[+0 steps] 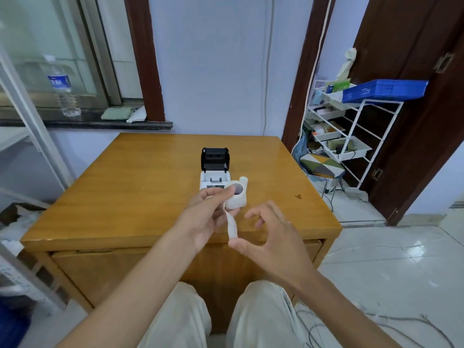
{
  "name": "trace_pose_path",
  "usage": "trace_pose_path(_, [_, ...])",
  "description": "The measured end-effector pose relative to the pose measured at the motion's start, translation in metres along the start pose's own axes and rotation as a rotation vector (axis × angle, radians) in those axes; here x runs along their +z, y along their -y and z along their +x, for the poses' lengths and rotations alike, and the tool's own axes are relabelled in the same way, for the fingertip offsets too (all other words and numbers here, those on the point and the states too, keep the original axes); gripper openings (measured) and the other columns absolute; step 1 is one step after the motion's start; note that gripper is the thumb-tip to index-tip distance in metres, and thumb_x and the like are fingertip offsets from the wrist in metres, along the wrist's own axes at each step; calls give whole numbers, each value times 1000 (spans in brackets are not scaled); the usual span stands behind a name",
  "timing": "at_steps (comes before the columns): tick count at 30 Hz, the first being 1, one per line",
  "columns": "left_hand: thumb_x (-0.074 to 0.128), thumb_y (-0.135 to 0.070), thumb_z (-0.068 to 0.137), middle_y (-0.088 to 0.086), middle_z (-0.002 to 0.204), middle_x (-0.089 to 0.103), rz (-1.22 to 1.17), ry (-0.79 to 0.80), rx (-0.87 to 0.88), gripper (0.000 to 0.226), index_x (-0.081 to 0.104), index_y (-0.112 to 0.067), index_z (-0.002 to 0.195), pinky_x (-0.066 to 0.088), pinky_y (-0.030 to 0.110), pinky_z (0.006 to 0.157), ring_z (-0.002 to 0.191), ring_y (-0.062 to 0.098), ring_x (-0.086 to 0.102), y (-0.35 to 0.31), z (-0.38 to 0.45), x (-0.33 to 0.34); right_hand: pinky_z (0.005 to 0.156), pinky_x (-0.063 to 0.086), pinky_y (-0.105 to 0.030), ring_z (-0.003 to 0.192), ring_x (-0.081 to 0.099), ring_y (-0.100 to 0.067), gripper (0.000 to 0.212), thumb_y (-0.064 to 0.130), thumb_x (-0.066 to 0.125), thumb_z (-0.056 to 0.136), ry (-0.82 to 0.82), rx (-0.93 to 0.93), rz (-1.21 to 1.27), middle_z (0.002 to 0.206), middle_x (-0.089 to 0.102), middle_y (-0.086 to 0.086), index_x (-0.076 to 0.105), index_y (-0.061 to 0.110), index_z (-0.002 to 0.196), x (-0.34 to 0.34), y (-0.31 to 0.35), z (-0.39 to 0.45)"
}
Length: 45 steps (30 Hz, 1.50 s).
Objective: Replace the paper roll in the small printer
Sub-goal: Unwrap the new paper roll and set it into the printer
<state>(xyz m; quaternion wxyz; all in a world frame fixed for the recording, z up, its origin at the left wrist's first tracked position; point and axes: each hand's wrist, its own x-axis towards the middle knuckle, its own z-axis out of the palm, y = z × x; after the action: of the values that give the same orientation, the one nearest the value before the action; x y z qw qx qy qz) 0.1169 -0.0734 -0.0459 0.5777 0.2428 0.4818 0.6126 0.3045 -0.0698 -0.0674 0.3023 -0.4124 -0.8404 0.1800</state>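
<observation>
A small white printer (215, 180) stands mid-table with its black lid (215, 159) flipped up and its paper bay showing. My left hand (206, 217) holds a white paper roll (236, 195) just in front of the printer, fingers around its near side. A loose strip of paper (232, 227) hangs from the roll down toward my right hand (273, 234), whose thumb tip touches the strip's lower end while the other fingers are spread. A second small white roll (244, 181) stands on the table right behind the held one.
The wooden table (140, 192) has a drawer front below its near edge. A white wire shelf (351, 126) with a blue tray stands at the right, cables on the tiled floor. A water bottle (64, 89) sits on the window sill at left.
</observation>
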Motion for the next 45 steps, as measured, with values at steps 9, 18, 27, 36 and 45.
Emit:
trace_pose_path(9, [88, -15, 83, 28, 134, 68, -113, -96, -17, 37, 63, -8, 109, 66, 30, 71, 91, 28, 79, 2, 3, -13, 83, 51, -18, 116, 56, 4, 51, 54, 81, 79, -93, -92, 119, 126, 49, 28, 60, 41, 123, 18, 9, 3])
trace_pose_path(18, [81, -11, 89, 18, 113, 80, -115, 2, -63, 35, 58, -10, 115, 68, 40, 80, 99, 31, 80, -4, -3, -23, 87, 51, -23, 109, 61, -9, 13, 22, 79, 87, -270, -40, 208, 111, 67, 12, 70, 29, 82, -22, -23, 17])
trace_pose_path(27, [86, -13, 75, 25, 118, 77, 2, 181, -84, 55, 62, -12, 124, 67, 40, 84, 107, 41, 77, -5, -20, -19, 87, 51, -28, 107, 61, -14, 13, 19, 79, 89, -236, -65, 199, 113, 67, 4, 69, 16, 80, -65, -50, 24])
trace_pose_path(36, [96, -11, 72, -1, 102, 84, 640, 303, 161, 103, 40, -43, 153, 59, 44, 102, 97, 16, 81, 9, -52, 9, 93, 51, -28, 110, 64, -9, 8, 12, 76, 91, 12, -19, 486, 116, 70, 5, 77, 19, 87, -39, -28, 43])
trace_pose_path(45, [96, -31, 71, -13, 101, 76, 1094, 32, 513, 124, 14, -60, 159, 49, 9, 70, 68, 0, 63, 7, -58, 11, 85, 58, -30, 110, 68, -10, 52, 45, 81, 85, 223, 416, 633, 124, 67, 7, 55, 34, 129, -9, 10, 25])
